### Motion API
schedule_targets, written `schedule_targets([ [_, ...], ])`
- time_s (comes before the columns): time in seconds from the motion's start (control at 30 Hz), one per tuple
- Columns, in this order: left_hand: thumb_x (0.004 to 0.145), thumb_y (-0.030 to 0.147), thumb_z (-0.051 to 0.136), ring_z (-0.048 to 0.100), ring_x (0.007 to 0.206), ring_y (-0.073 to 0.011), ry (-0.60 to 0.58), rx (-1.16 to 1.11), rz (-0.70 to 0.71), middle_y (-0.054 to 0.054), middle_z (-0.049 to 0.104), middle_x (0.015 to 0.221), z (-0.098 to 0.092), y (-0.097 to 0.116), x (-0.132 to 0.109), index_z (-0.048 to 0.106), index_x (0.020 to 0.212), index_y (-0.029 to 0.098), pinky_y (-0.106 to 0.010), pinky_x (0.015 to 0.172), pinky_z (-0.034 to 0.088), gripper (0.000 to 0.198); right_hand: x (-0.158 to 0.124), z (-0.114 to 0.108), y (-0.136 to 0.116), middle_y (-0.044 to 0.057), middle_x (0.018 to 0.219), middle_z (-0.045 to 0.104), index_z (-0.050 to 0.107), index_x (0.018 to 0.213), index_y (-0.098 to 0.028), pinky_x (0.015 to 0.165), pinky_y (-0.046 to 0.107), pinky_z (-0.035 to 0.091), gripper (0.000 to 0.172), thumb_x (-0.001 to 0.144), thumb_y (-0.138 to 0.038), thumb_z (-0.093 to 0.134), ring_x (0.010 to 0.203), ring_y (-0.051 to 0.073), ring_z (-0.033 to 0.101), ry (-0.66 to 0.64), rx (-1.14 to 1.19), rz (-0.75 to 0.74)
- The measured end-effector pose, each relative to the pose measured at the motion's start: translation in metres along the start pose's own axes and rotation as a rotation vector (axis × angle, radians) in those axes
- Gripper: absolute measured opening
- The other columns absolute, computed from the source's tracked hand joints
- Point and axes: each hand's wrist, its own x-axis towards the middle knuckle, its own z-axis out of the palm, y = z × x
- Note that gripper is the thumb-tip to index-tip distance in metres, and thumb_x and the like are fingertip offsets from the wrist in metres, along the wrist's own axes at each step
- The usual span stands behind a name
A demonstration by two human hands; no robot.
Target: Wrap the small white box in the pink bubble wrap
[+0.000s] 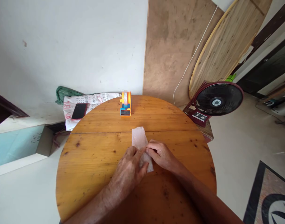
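Observation:
A narrow, whitish, crinkled sheet that looks like bubble wrap lies lengthwise near the middle of the round wooden table. My left hand rests over its left side, fingers bent and pressing on it, thumb at the lower part. At the sheet's right edge, my right hand pinches the material between thumb and index finger, close to the left fingertips. My hands cover the sheet's middle, so what lies under the fingers is hidden. Beyond the sheet stands an orange and blue tape dispenser with a roll of clear tape.
A dark phone lies on a printed white sack past the table's left edge, beside a green bag. To the right stands a dark red fan. A round wooden board leans against the wall behind it.

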Motion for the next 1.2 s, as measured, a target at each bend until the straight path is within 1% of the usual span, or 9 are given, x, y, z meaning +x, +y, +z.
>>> schedule_targets([
  [0.1, 0.081, 0.021, 0.058, 0.058, 0.074, -0.0186, -0.022, 0.012, 0.001, -0.008, 0.057, 0.09, -0.001, -0.001, 0.0, 0.063, 0.112, 0.018, -0.03, 0.064, 0.051, 0.032, 0.001, -0.007, -0.001, 0.001, 0.076, 0.064, 0.069, 0.077, -0.017, 0.068, 0.024, 0.043, 0.029, 0.091, -0.027, 0.047, 0.072, 0.014, 0.057, -0.088, 0.134, 0.039],
  [0.17, 0.081, 0.022, 0.058, 0.058, 0.078, -0.0201, -0.04, 0.018, -0.002, -0.008, 0.057, 0.09, -0.002, 0.0, 0.0, 0.064, 0.106, 0.017, -0.032, 0.067, 0.052, 0.026, 0.003, -0.013, 0.001, 0.002, 0.077, 0.066, 0.071, 0.082, -0.017, 0.066, 0.025, 0.044, 0.026, 0.09, -0.029, 0.049, 0.071, 0.014, 0.059, -0.031, 0.201, 0.114],
  [0.27, 0.083, 0.022, 0.056, 0.058, 0.081, -0.0209, -0.057, 0.017, -0.007, -0.008, 0.057, 0.091, -0.004, 0.002, 0.001, 0.064, 0.1, 0.016, -0.035, 0.072, 0.053, 0.02, 0.011, -0.022, 0.006, 0.001, 0.067, 0.063, 0.069, 0.094, -0.015, 0.054, 0.023, 0.043, 0.023, 0.086, -0.03, 0.054, 0.058, 0.013, 0.056, 0.112, 0.248, 0.322],
  [0.43, 0.083, 0.021, 0.056, 0.058, 0.082, -0.0219, -0.071, 0.024, -0.025, -0.009, 0.056, 0.091, -0.006, 0.005, 0.002, 0.064, 0.098, 0.016, -0.036, 0.073, 0.054, 0.018, 0.039, -0.022, 0.016, 0.005, 0.077, 0.067, 0.062, 0.106, -0.012, 0.036, 0.021, 0.039, 0.03, 0.08, -0.025, 0.062, 0.056, 0.013, 0.061, 0.083, 0.351, 0.559],
  [0.53, 0.083, 0.02, 0.056, 0.058, 0.085, -0.0231, -0.089, 0.026, -0.034, -0.008, 0.056, 0.091, -0.006, 0.006, 0.002, 0.063, 0.096, 0.016, -0.038, 0.074, 0.054, 0.016, 0.057, -0.012, 0.02, 0.0, 0.064, 0.063, 0.063, 0.097, -0.013, 0.031, 0.019, 0.033, 0.022, 0.077, -0.024, 0.064, 0.047, 0.011, 0.056, 0.01, 0.354, 0.537],
  [0.63, 0.083, 0.021, 0.056, 0.057, 0.086, -0.0237, -0.093, 0.018, -0.032, -0.008, 0.057, 0.093, -0.007, 0.006, 0.002, 0.063, 0.095, 0.017, -0.039, 0.075, 0.054, 0.015, 0.069, -0.007, 0.022, -0.008, 0.045, 0.047, 0.064, 0.082, -0.016, 0.031, 0.018, 0.023, 0.014, 0.075, -0.027, 0.066, 0.036, 0.007, 0.039, -0.051, 0.348, 0.522],
  [0.73, 0.083, 0.021, 0.055, 0.057, 0.087, -0.0241, -0.085, 0.005, -0.03, -0.009, 0.057, 0.094, -0.007, 0.005, 0.001, 0.062, 0.095, 0.017, -0.04, 0.077, 0.055, 0.015, 0.073, -0.007, 0.021, -0.011, 0.043, 0.038, 0.063, 0.079, -0.016, 0.035, 0.018, 0.015, 0.017, 0.069, -0.029, 0.07, 0.037, 0.004, 0.029, -0.095, 0.463, 0.564],
  [0.93, 0.082, 0.019, 0.056, 0.058, 0.086, -0.0243, -0.082, 0.015, -0.018, -0.009, 0.057, 0.093, -0.008, 0.006, 0.002, 0.063, 0.094, 0.016, -0.04, 0.075, 0.055, 0.014, 0.074, -0.001, 0.02, -0.004, 0.062, 0.06, 0.068, 0.075, -0.013, 0.053, 0.021, 0.033, 0.023, 0.058, -0.029, 0.074, 0.055, 0.009, 0.048, -0.021, 0.532, 0.447],
  [1.2, 0.083, 0.02, 0.054, 0.058, 0.078, -0.0211, -0.102, 0.029, -0.025, -0.01, 0.057, 0.095, -0.009, 0.006, 0.002, 0.064, 0.098, 0.015, -0.037, 0.071, 0.055, 0.019, 0.07, 0.018, 0.026, -0.004, 0.061, 0.058, 0.066, 0.069, -0.014, 0.061, 0.025, 0.038, 0.016, 0.062, -0.028, 0.069, 0.061, 0.012, 0.049, 0.164, 0.559, 0.283],
])
